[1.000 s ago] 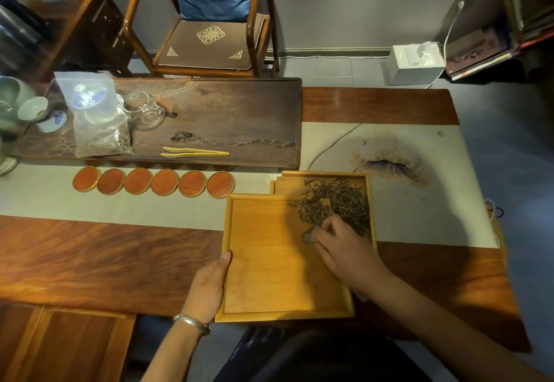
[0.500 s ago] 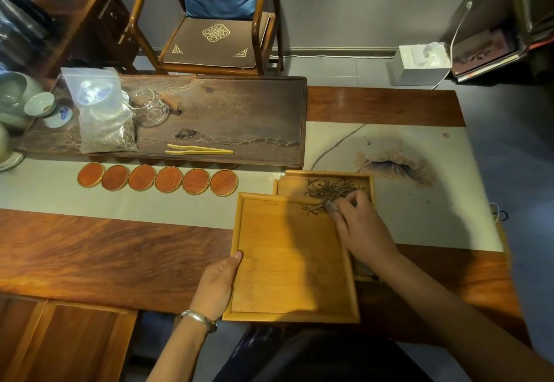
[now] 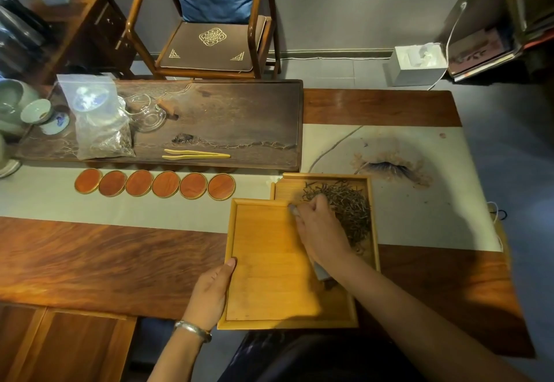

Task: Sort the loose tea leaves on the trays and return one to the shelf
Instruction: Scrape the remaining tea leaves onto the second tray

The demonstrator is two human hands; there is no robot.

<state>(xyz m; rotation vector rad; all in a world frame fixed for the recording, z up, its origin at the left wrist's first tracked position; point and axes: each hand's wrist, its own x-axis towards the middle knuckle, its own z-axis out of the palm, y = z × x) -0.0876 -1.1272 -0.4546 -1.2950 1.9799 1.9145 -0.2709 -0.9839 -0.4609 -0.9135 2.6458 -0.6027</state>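
Left hand flat against near tray; right hand curled, pinching tea leaves

Yellow trays, dark tea leaves.

A long reddish-brown wooden table carries a pale cloth runner along its length. On the far left lies a dark carved wooden tea board. Just near of it, six round red-brown wooden coasters sit in a row on the runner. Toward the near right, two light bamboo trays rest overlapping, one partly on the other.
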